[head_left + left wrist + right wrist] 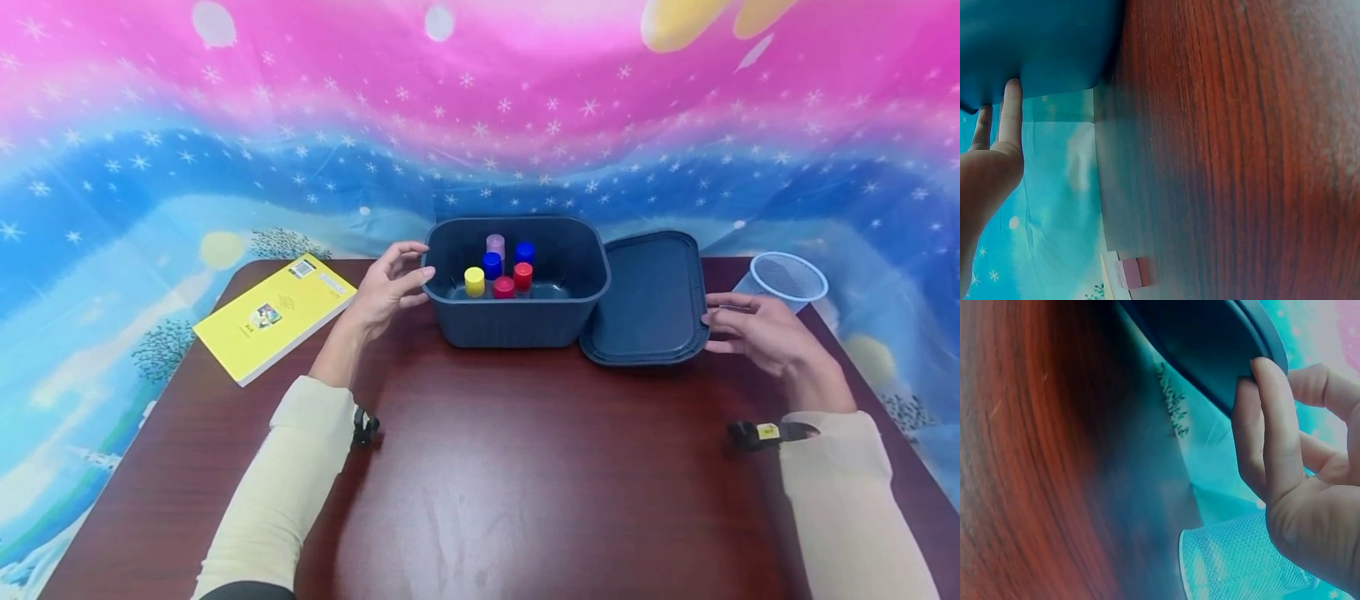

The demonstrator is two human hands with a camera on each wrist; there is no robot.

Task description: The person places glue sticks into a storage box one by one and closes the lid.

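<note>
A dark blue-grey plastic box (517, 323) stands uncovered at the back of the table. Inside it are several small bottles with coloured caps, among them a yellow cap (474, 279) and a pinkish one (495, 244). My left hand (386, 287) touches the box's left end, fingertips and thumb at the rim. In the left wrist view two straight fingers (1014, 115) meet the outer wall. Right of the box is its dark lid (648, 300), tilted, its left side against the box. My right hand (772, 333) pinches the lid's right edge between thumb and fingers.
A yellow book (277, 317) lies at the table's back left. Behind my right hand stands a light blue mesh cup (787, 277) near the back right corner. A printed cloth backdrop (480, 125) hangs right behind the table (525, 467).
</note>
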